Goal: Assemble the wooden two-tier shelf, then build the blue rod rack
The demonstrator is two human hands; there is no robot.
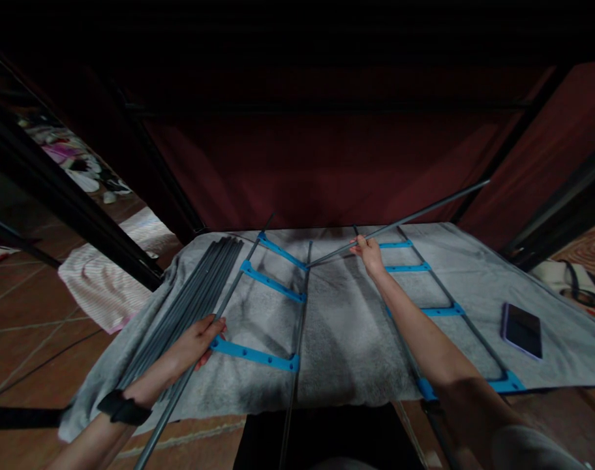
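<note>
Dark lap (pixel 321 436) faces phone (pixel 522 331) and rod bundle (pixel 199 281), left fingers (pixel 218 325) and right fingers (pixel 360 242) each gripping a rod (pixel 425 212).

The left hand (pixel 199 339) covers a section of the side rod (pixel 167 414) and the outer end of the nearest blue crosspiece (pixel 256 353). This side rod and the inner rod (pixel 288 418) are both cut by the bottom edge, so their ends cannot be seen. The fingers of the right hand (pixel 368 254) hide a short part of the loose rod (pixel 425 210); its low tip is too small to judge, though it seems to touch a blue corner. The right forearm (pixel 425 326) conceals part of the right-hand frame (pixel 437 312). The far heap (pixel 77 160) is blurred, its items unclear.
</note>
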